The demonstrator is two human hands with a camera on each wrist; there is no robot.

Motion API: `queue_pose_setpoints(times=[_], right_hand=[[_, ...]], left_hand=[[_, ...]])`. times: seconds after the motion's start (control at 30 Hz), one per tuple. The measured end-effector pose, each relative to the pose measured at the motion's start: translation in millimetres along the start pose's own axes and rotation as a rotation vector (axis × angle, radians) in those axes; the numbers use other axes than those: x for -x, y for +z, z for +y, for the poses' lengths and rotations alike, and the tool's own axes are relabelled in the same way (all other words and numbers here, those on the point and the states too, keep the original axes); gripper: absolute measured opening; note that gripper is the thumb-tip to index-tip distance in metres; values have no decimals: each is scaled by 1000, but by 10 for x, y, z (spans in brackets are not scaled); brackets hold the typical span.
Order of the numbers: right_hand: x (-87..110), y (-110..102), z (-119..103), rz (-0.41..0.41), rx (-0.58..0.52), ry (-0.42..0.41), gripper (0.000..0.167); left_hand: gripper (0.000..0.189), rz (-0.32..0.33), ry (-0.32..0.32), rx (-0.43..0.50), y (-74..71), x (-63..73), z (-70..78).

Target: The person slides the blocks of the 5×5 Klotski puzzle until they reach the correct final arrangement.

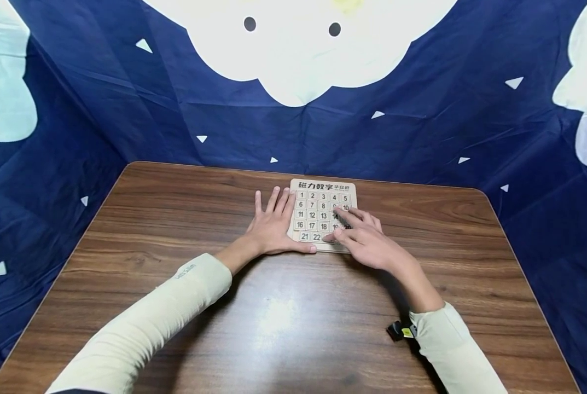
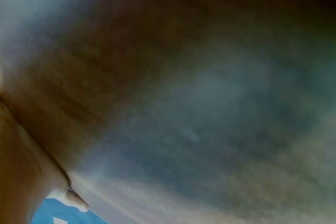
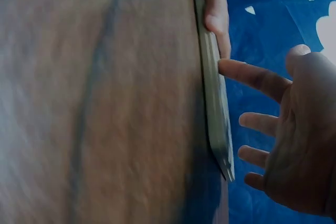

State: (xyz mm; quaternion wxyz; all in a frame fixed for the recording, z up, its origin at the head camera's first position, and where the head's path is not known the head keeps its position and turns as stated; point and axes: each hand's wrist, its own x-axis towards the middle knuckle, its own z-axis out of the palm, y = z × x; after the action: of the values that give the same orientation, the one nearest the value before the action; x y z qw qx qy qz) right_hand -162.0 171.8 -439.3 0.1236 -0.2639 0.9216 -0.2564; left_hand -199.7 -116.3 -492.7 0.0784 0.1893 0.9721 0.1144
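A pale wooden number slide puzzle (image 1: 324, 186) lies flat on the table, its numbered tiles in rows inside a frame with Chinese lettering along the top. My left hand (image 1: 268, 224) has its fingers spread at the puzzle's left side, with the thumb along the bottom edge. Over the lower right of the puzzle is my right hand (image 1: 369, 241), one fingertip down on the bottom row beside tile 22. Its other fingers extend above the tiles and hide some of the lower right ones. In the right wrist view, the extended right index finger (image 3: 254, 77) meets the puzzle's face (image 3: 212, 87).
The brown wood-grain table (image 1: 273, 339) reaches back to a dark blue cloth (image 1: 140, 109) with white clouds and triangles, which surrounds its back and sides. A small black strap piece (image 1: 395, 330) hangs by the right sleeve cuff. The left wrist view is mostly blurred tabletop (image 2: 220, 103).
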Motion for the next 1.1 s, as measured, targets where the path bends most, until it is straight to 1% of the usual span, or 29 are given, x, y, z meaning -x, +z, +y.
queue_pose_setpoints(times=[0.13, 0.2, 0.33, 0.4, 0.5, 0.57, 0.63, 0.7, 0.77, 0.83, 0.9, 1.0, 1.1], right_hand=[[-33, 24, -35, -32, 19, -21, 54], [-9, -10, -12, 2, 18, -8, 57], [108, -111, 92, 97, 45, 62, 61], [144, -112, 119, 91, 51, 76, 61], [133, -72, 113, 52, 23, 52, 58], [105, -53, 98, 47, 11, 30, 55], [81, -58, 107, 76, 14, 21, 52], [86, -96, 160, 118, 54, 49, 51], [116, -168, 249, 164, 122, 97, 61], [178, -257, 377, 205, 201, 171, 79], [267, -341, 526, 242, 278, 249, 95], [450, -415, 752, 281, 306, 359, 106], [665, -416, 952, 292, 295, 455, 112]], left_hand=[[160, -3, 1, 4, 5, -7, 8], [161, -11, 3, 1, 12, -10, 11], [163, -17, 9, -3, 18, -13, 15], [164, -15, 8, -11, 12, -4, 6], [163, -11, 11, -17, 8, -7, -8], [164, -10, 12, -13, 13, -23, -25], [163, -6, 11, 13, 15, -32, -50], [160, 6, 3, 77, -4, -33, -78], [155, 19, -24, 151, -60, -1, -125], [150, 41, -57, 187, -145, 66, -209], [149, 58, -104, 173, -245, 170, -358], [152, 79, -177, 82, -379, 389, -677], [154, 96, -242, 19, -463, 677, -1032]])
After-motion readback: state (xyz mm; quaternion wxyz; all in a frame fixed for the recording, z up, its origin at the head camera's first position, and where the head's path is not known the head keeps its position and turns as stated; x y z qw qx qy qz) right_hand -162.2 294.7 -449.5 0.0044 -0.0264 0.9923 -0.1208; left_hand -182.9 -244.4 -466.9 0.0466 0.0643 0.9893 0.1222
